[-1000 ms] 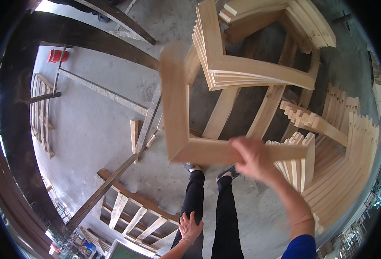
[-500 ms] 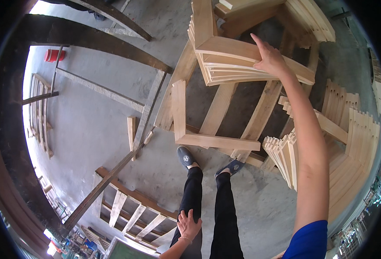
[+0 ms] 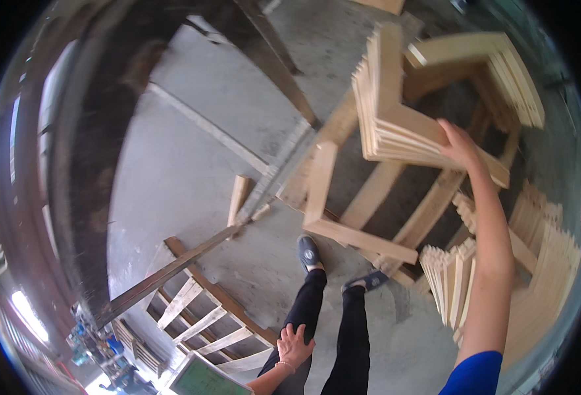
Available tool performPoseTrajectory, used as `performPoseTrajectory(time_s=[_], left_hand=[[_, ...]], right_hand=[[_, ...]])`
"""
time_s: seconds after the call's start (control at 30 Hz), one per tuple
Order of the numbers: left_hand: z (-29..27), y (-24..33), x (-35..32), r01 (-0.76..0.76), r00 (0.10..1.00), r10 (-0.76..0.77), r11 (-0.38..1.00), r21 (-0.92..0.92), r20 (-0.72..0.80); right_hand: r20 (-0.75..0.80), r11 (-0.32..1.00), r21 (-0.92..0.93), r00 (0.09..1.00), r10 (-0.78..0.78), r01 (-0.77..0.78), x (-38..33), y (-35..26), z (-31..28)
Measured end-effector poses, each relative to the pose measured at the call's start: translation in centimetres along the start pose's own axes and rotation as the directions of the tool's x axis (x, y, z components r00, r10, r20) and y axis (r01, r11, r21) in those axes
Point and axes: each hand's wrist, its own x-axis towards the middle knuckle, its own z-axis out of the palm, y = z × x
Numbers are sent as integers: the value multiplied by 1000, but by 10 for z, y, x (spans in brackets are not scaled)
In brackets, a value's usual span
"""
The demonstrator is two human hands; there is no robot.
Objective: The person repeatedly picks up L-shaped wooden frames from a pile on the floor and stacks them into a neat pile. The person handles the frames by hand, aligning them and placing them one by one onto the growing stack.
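The stack of L-shaped wooden frames [image 3: 402,125] sat up ahead and to the right of the person, resting on a wooden rack [image 3: 369,217]. Its long side ran from the left across to the right hand [image 3: 458,141]. That hand was much nearer: it lay on the stack's right end, fingers spread flat, not gripping. The left hand [image 3: 295,343] rested open on the person's leg, far from the stack.

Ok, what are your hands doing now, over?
Right hand flat on the stack of wooden corner pieces. Left hand resting on thigh. Wooden frame lying by feet.
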Motion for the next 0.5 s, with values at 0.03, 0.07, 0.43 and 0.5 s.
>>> performPoseTrajectory(time_s=[0.03,0.07,0.43,0.5], left_hand=[[-6,-2,1,0,1000,0,1000,-1,4],[-7,-5,0,4,1000,-4,1000,1,16],[-85,-24,-32,-280,945,139,812,-512,-296],[-123,-40,-60,-365,919,172,709,-603,-354]], right_hand=[[1,1000,5,1000,23,-23,-3,2,-2],[13,997,-51,998,57,-56,-6,4,1],[404,447,833,910,-88,-327,-100,-234,20],[349,148,937,838,-419,-316,-112,-326,-41]])
